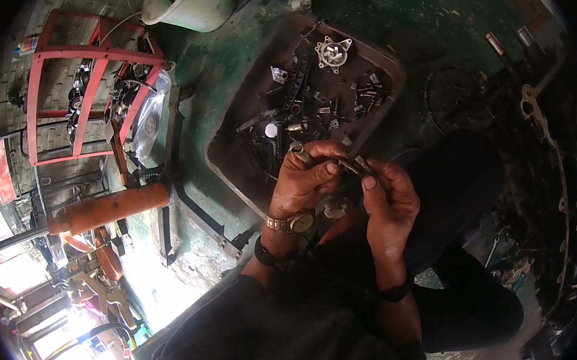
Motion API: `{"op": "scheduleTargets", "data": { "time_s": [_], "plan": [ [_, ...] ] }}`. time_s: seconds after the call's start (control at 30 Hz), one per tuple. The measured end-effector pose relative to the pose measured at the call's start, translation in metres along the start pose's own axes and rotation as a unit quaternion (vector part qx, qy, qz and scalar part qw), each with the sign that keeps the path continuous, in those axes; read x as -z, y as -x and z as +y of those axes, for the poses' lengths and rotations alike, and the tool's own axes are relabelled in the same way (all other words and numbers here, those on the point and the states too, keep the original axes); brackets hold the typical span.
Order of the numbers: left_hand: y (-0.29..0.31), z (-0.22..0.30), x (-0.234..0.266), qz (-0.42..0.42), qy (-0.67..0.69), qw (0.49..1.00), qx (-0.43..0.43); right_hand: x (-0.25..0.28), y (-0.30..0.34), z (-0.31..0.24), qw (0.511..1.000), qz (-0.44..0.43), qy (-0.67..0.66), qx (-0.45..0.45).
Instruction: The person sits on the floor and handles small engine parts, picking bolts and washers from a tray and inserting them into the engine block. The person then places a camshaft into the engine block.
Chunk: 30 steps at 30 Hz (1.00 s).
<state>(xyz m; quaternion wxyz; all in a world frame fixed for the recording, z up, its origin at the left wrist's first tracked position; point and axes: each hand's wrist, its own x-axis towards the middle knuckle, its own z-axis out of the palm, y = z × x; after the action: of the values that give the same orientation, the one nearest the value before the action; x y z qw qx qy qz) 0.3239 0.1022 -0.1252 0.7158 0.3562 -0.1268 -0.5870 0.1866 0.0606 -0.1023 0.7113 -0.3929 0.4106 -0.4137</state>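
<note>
Person crouched low, dark sleeves, both hands up in front of the knees. Left hand (304,178), gold wristwatch (297,222) on the wrist, fingers curled shut around one end of a small dark metal part (356,166). Right hand (388,205), dark band at the wrist, pinches the other end of the same part with thumb and forefinger. Part sits between the two hands, just above the near rim of the tray, too small and dark to tell its shape.

Beyond the hands: shallow dark metal tray (233,174) on the green floor, littered with bolts, nuts, small bits, plus a star-shaped flanged casting (333,53) near its far edge. Right: greasy engine block (561,156). Left: orange cylinder (109,208), red steel frame (92,87). Farthest: white bucket (192,3).
</note>
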Motion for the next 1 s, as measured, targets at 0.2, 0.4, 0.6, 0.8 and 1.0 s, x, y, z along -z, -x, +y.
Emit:
{"op": "scheduleTargets", "data": {
  "time_s": [0.2, 0.4, 0.6, 0.8, 1.0],
  "plan": [
    [0.000, 0.002, 0.000, 0.010, -0.011, 1.000, 0.003, 0.002, 0.000, 0.001, 1.000, -0.011, 0.014, -0.001],
    [0.001, 0.004, 0.000, 0.023, -0.048, 0.999, 0.005, -0.005, -0.001, 0.004, 0.997, -0.002, 0.043, 0.061],
    [0.003, 0.003, -0.005, 0.064, -0.066, 0.996, 0.021, -0.006, 0.002, -0.006, 0.999, 0.006, 0.039, 0.014],
    [0.001, 0.000, -0.006, 0.080, -0.038, 0.996, 0.031, -0.009, 0.000, -0.002, 0.997, 0.042, 0.044, -0.042],
    [0.001, 0.001, -0.006, 0.084, -0.109, 0.990, 0.017, -0.004, 0.000, 0.006, 0.997, 0.030, 0.060, -0.026]
  ]
}}
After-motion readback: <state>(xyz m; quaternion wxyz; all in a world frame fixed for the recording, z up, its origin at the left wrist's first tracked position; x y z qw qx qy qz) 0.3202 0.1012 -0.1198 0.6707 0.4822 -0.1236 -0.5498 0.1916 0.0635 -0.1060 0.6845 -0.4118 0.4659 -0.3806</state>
